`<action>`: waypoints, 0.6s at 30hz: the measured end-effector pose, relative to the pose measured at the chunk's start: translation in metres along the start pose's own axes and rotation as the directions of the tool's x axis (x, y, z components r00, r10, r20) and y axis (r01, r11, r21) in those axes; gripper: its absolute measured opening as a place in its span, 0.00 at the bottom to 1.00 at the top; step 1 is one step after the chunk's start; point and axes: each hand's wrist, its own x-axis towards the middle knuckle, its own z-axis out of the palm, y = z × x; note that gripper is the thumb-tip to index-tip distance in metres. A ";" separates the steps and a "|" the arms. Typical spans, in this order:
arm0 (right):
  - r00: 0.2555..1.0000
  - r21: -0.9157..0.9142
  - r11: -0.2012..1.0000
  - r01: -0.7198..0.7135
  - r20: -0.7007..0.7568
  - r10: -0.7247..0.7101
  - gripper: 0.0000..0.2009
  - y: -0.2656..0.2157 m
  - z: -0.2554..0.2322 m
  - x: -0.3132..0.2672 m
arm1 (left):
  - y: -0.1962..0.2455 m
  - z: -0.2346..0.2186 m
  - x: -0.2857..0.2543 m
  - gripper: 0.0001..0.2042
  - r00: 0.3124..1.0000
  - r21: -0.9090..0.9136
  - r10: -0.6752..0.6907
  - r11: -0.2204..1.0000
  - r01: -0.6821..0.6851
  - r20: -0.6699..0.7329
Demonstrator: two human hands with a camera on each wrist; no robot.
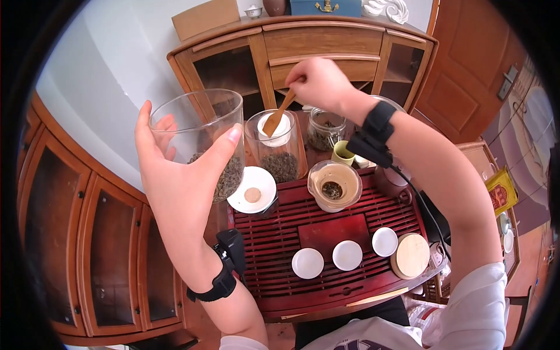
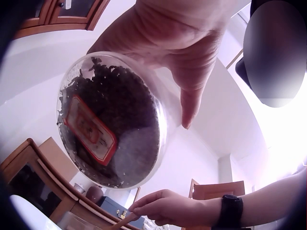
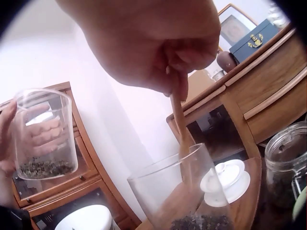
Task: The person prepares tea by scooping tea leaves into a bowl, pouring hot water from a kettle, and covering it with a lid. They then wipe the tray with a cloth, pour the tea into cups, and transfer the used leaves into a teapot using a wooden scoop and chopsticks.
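A clear jar (image 1: pixel 232 149) with dark dried tea leaves in its bottom is gripped by my left hand (image 1: pixel 181 186), thumb on one side and fingers round the other. It is held up off the table; a red-edged label (image 2: pixel 91 130) shows on its base in the left wrist view. My right hand (image 1: pixel 322 86) pinches the handle of a wooden scoop (image 1: pixel 273 121). The scoop's blade reaches down into a second clear jar (image 3: pixel 158 177), above the tea leaves (image 1: pixel 279 167) at its bottom. Behind that jar sits a white knobbed lid (image 3: pixel 225 179).
A red slatted tea tray (image 1: pixel 274 286) bears a strainer bowl (image 1: pixel 335 185) with wet leaves, three white cups (image 1: pixel 347 255) and a round wooden lid (image 1: pixel 411 256). Nearby are a white dish (image 1: pixel 265 185), a clamp-lid jar (image 1: pixel 325 129) and a green cup (image 1: pixel 343 153). A wooden cabinet (image 1: pixel 324 44) stands behind.
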 end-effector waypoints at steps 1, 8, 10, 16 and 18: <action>0.998 -0.010 1.000 0.026 0.054 -0.026 0.10 -0.005 0.005 0.000 | 0.000 0.000 0.000 0.52 1.000 -0.013 0.001 1.000 -0.001 0.005; 0.931 -0.148 0.987 0.069 0.364 -0.010 0.10 -0.024 0.034 0.003 | -0.001 0.002 -0.001 0.52 1.000 0.005 0.011 1.000 -0.011 0.017; 0.925 -0.143 0.988 0.052 0.381 0.007 0.09 -0.026 0.037 0.006 | -0.002 0.002 -0.001 0.52 1.000 0.006 0.013 1.000 -0.013 0.009; 0.880 -0.120 0.990 0.081 0.475 -0.015 0.09 -0.013 0.041 0.007 | -0.008 0.001 0.000 0.52 0.999 -0.023 0.042 0.999 -0.042 0.011; 0.867 -0.074 0.989 0.124 0.492 -0.072 0.09 -0.009 0.045 0.006 | -0.004 0.002 -0.001 0.52 0.999 -0.020 0.031 0.999 -0.031 0.009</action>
